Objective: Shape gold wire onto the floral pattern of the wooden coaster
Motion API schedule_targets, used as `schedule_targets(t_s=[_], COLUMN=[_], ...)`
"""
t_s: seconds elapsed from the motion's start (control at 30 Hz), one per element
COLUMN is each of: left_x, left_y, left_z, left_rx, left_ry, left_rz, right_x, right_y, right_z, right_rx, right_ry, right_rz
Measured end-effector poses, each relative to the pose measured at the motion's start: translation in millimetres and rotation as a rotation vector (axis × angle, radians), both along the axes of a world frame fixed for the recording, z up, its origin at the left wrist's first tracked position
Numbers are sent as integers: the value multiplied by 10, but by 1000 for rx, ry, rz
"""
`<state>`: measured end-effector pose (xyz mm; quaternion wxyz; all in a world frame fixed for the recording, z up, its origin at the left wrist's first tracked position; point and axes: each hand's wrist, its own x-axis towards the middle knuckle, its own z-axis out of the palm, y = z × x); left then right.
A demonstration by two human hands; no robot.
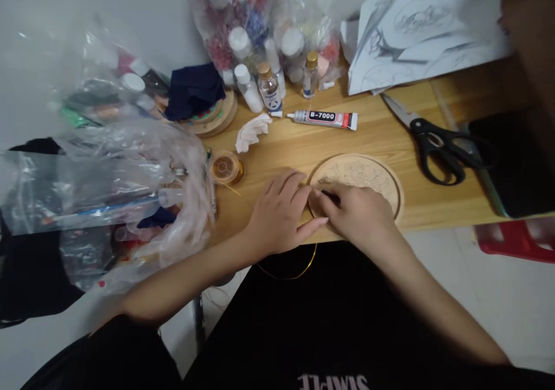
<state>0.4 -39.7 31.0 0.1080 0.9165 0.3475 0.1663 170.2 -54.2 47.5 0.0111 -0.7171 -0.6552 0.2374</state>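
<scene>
A round, light wooden board (381, 176) with a raised rim lies near the table's front edge, a line drawing of figures on its face. My right hand (362, 211) rests over its lower part, fingers closed around a small dark tool (330, 196), mostly hidden; its kind does not show. At the board's left edge lies my left hand (277, 214), palm down, fingers stretched out and thumb apart, pointing toward the right fingertips. A gold thread or wire (310, 260) loops below my hands over the table edge. The spool (226, 167) of gold strand sits left of my left hand.
Black-handled scissors (437, 141) and a dark phone (515, 164) lie to the right. Behind are a B-7000 glue tube (325, 118), crumpled tissue (252, 133), small bottles (269, 86) and printed papers (403, 37). Plastic bags (173, 147) of supplies crowd the left.
</scene>
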Motion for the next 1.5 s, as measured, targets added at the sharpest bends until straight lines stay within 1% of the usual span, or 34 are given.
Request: schedule_targets(t_s=[0.1, 0.2, 0.3, 0.37, 0.43, 0.5, 0.57, 0.63, 0.77, 0.87, 1.07, 1.17, 1.23, 1.3, 1.37, 1.5], left_x=[-57, -79, -70, -48, -9, 45, 108, 166, 223, 218, 205, 215, 221, 217, 197, 123], left_y=[27, 93, 217, 321, 428, 524, 600, 648, 678, 676, 682, 683, 676, 667, 662, 666], left_z=[16, 28, 34, 40, 58, 92, 136, 178, 212, 204, 198, 193, 176, 143, 92, -43], left_rx=[-14, 32, 64, 29, -90, -281, -426, -536, -653, -717, -916, -972, -958, -864, -677, -228], left_ry=[5, 18, 46, 29, -23, -76, -107, -98, -53, -82, -170, -216, -220, -205, -185, -94], left_rz=[-41, -66, -63, -58, -66, -86, -93, -109, -147, -147, -75, -42, -31, -37, -53, -87], right_x=[-60, -36, -7, -2, -8, -18, -27, -31, -24, -10, 21, 41, 56, 74, 98, 147], right_y=[29, 8, -54, -97, -130, -155, -174, -190, -212, -231, -352, -416, -430, -413, -371, -255], right_z=[-29, -42, -52, -57, -60, -62, -65, -70, -84, -86, -44, -25, -24, -32, -49, -93], right_rx=[10, 56, 109, 108, 93, 101, 138, 183, 265, 302, 308, 328, 306, 267, 233, 164], right_ry=[-23, -35, -46, -71, -93, -89, -60, -23, 36, 104, 246, 302, 335, 347, 314, 166], right_rz=[-27, -49, -49, -54, -56, -45, -13, 27, 72, 70, 23, -20, -57, -82, -99, -87])
